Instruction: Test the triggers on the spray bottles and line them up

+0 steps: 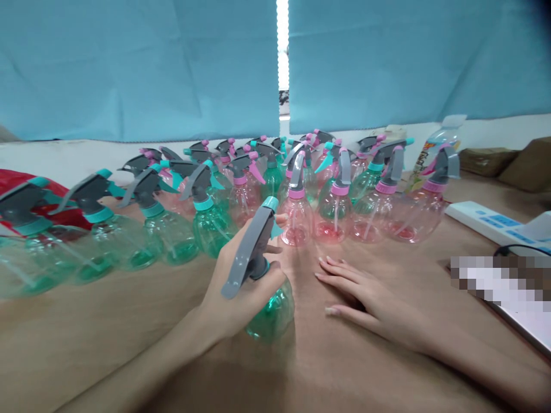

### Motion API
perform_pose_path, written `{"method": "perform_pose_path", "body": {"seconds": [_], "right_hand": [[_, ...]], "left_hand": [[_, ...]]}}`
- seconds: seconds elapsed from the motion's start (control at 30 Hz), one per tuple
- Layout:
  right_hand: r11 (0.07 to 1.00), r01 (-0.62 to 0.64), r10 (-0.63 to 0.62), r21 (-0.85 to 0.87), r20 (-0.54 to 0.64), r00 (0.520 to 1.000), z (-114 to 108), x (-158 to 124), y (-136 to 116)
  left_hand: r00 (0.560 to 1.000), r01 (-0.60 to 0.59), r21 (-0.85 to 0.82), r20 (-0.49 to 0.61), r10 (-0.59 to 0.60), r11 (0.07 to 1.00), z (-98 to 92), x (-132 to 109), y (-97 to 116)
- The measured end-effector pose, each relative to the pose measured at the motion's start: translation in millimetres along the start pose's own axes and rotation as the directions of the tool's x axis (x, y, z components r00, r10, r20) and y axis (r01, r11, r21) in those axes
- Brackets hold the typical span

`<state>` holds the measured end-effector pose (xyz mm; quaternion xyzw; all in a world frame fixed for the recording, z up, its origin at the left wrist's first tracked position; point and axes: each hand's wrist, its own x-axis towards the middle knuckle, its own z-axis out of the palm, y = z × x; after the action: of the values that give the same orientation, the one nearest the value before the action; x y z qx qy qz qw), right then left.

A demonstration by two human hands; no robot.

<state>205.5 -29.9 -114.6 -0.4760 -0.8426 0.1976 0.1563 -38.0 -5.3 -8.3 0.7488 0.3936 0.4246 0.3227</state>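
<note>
My left hand (241,287) is wrapped round the neck of a green spray bottle (273,312) with a grey and teal trigger head. That bottle is in front of me, near the middle of the table; the hand hides part of its neck and body. Flat on the brown tabletop (310,367), to the right of the bottle, rests my right hand (365,298), fingers stretched out and holding nothing. Just beyond it stand pink spray bottles (295,221) with grey and pink heads. Green spray bottles (172,238) form a row on the left.
Behind the front row, several more spray bottles (271,172) stand close together. A labelled drink bottle (443,137) is at the back right, near brown packages (486,158). A white power strip (486,221) and a partly blurred flat object (534,312) lie at right. Red material (55,195) lies at left.
</note>
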Motion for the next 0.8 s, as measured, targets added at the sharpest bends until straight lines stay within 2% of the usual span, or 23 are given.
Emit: {"method": "perform_pose_path", "body": {"seconds": [0.17, 0.37, 0.63, 0.73, 0.8], "right_hand": [[1.0, -0.001, 0.001, 0.004, -0.014, 1.0, 2.7, -0.7, 3.3], [1.0, -0.004, 0.003, -0.007, -0.001, 1.0, 2.6, -0.5, 2.7], [0.999, 0.006, -0.006, -0.037, 0.009, 1.0, 1.5, -0.4, 1.5], [0.999, 0.008, -0.009, -0.032, -0.002, 1.0, 2.5, -0.7, 2.4], [1.0, 0.006, -0.006, -0.028, -0.002, 1.0, 3.0, -0.7, 3.0]], "left_hand": [[1.0, 0.001, 0.033, 0.013, -0.002, 0.999, -1.9, 1.2, 1.7], [0.996, -0.091, 0.094, 0.029, 0.088, 0.991, -5.8, 0.8, -1.9], [0.998, 0.017, 0.054, 0.064, -0.02, 0.998, -5.4, -1.5, 2.2], [0.999, -0.009, 0.099, 0.039, 0.006, 0.995, -4.5, -1.0, 2.1], [0.999, -0.048, 0.187, 0.002, 0.049, 0.981, -3.7, -0.6, 1.7]]}}
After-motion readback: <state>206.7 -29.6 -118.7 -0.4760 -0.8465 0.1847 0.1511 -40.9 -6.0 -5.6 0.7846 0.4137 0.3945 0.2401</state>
